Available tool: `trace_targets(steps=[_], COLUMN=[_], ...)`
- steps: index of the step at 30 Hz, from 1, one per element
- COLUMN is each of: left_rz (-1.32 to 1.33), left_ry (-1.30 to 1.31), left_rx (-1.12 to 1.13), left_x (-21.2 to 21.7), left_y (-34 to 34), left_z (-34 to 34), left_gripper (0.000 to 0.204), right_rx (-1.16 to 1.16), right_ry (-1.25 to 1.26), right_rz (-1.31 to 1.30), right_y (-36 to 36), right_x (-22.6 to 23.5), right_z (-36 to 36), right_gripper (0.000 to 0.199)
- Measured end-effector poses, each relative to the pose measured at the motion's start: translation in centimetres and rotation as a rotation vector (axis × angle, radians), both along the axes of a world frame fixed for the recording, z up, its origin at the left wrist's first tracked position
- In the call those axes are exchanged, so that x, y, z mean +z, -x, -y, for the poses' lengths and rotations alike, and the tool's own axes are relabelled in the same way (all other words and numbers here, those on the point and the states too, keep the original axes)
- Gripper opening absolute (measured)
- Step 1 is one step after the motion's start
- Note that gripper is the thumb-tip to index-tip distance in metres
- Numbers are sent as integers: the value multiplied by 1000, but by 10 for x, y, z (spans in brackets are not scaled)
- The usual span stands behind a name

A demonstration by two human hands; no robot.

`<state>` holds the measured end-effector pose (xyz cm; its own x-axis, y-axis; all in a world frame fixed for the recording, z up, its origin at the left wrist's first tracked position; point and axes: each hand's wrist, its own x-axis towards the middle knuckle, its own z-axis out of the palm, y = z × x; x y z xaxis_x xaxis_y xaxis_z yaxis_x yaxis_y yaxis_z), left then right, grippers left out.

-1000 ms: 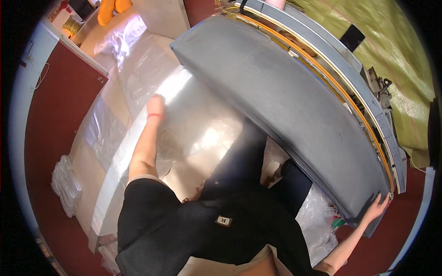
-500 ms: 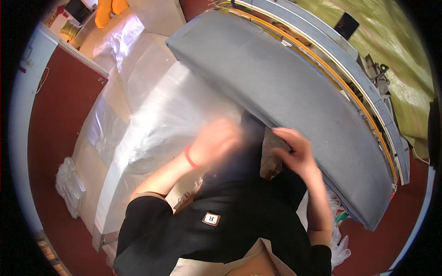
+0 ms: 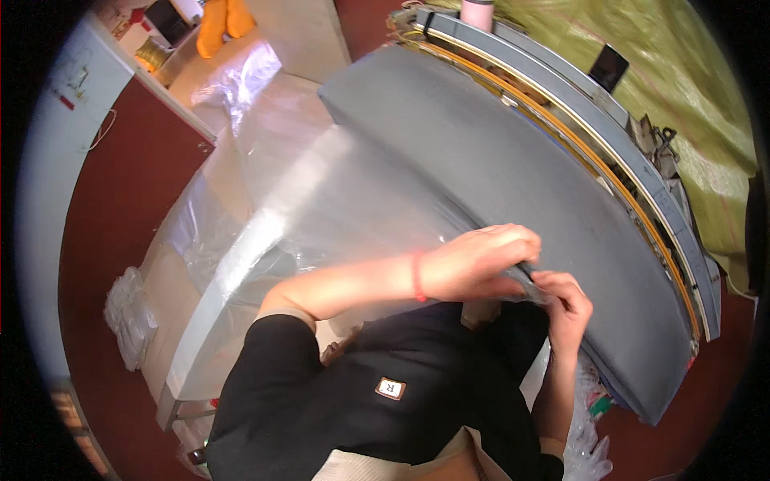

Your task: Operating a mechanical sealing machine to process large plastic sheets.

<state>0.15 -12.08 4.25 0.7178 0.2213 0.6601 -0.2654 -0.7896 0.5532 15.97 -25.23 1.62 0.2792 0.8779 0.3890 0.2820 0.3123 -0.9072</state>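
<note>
My left hand (image 3: 480, 258), with a red bracelet at the wrist, reaches across to the front edge of the long grey padded bench (image 3: 513, 168). Its fingers are curled closed around the edge of clear plastic film. Close by on its right, my right hand (image 3: 568, 309) is bent at the fingers and pinches a crumpled bit of the same film between the two hands. Leftward, the clear plastic sheet (image 3: 353, 196) spreads over a pale table, glossy and wrinkled. Exactly how the film lies inside the left fingers is hidden.
Behind the bench runs a curved metal rail (image 3: 561, 84) with an orange strip. A dark phone-like slab (image 3: 609, 67) and a pink cylinder (image 3: 477, 14) are beyond it, by yellow-green sheeting (image 3: 706, 144). Folded plastic (image 3: 131, 317) lies at the far left. The floor is dark red.
My left hand has swept rightward from over the sheet to beside my right hand. The right hand has shifted slightly right and nearer, and its fingers have closed. The view has shifted slightly.
</note>
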Motion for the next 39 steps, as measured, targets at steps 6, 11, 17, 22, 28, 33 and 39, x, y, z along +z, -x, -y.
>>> trace_targets(steps=[6,11,17,22,28,33,39], left_rz=[-445,-431,-87,76,-484,-1075,-1437], left_ry=[162,413,172,-52,70,-269,-437], left_rx=[-162,-294,-151,217,-156,-235,680], left_x=[22,30,48,92,56,-50,-16], left_y=[-17,-25,-44,-21,2,55,209], left_z=[-1,7,5,-32,-57,-96,-323], left_gripper=[24,15,11,3,14,17,17], right_rx=[-149,62,156,-45,-1030,-1371,-1192], right_ry=[-40,-182,24,345,577,380,525], right_rz=[-46,-678,-628,260,523,364,545], right_y=[-6,-15,-18,-64,-195,-240,-260], right_x=[10,-5,-3,-13,-16,-2,-13], right_z=[18,16,21,89,318,444,375], right_gripper=[14,20,26,13,3,15,16])
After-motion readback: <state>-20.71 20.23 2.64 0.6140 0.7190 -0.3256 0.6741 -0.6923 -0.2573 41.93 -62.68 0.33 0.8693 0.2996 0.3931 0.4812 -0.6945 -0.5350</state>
